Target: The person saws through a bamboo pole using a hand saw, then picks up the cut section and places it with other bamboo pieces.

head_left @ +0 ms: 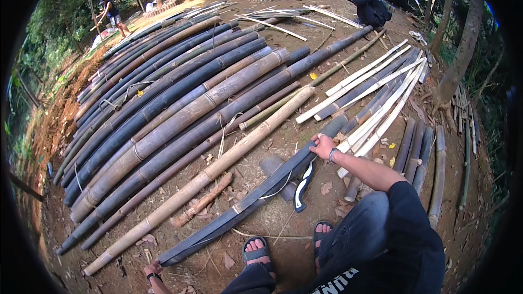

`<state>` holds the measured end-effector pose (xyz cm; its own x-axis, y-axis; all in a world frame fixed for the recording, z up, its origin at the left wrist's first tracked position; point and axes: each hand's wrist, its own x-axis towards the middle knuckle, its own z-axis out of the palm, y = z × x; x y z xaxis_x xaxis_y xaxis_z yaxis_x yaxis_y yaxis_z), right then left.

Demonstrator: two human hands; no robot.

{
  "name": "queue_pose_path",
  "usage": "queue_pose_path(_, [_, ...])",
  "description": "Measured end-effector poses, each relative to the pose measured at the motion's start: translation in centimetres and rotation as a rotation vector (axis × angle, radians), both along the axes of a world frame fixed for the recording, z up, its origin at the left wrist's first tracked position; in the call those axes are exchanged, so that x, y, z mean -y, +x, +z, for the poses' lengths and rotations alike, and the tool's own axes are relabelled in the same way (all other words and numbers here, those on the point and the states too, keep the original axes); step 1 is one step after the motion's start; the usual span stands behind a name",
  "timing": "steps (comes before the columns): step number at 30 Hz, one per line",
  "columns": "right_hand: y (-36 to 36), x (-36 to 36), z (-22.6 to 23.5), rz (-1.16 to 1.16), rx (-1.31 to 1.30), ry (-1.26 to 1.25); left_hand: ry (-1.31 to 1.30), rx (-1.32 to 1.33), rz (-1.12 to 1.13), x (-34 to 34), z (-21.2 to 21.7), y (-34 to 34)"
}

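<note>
A long dark bamboo pole (256, 189), apparently split along its length, lies slantwise before me from lower left to upper right. My left hand (154, 268) is closed round its near end at the lower left. Farther up, my right hand (322, 147) grips the same bamboo, fingers curled over its edge. Just below that hand, a curved tool with a black-and-white handle (301, 191) rests beside the bamboo; I cannot tell its exact kind. A short thick bamboo piece (271, 164) sits crosswise underneath.
Many whole bamboo poles (180, 114) lie side by side at the left, a tan pole (218, 166) nearest. Pale split strips (376, 122) fan out at the right, near short bamboo lengths (438, 169). One person (371, 8) crouches at the far right; another (113, 16) stands far left.
</note>
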<state>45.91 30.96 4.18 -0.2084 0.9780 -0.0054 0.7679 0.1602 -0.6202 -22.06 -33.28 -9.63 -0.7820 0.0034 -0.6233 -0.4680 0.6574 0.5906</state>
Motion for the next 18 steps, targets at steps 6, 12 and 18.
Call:
queue_pose_path(6, [2.1, 0.4, -0.1, -0.050, 0.031, -0.040, -0.077, 0.041, -0.029, -3.0, 0.0, 1.8])
queue_pose_path(12, [-0.1, 0.1, 0.1, -0.010, 0.051, -0.042, -0.077, 0.040, 0.023, -0.1, 0.8, 0.3])
queue_pose_path(18, [1.8, 0.2, -0.2, -0.032, 0.092, -0.055, -0.110, 0.054, -0.051, -3.0, 1.2, 2.4])
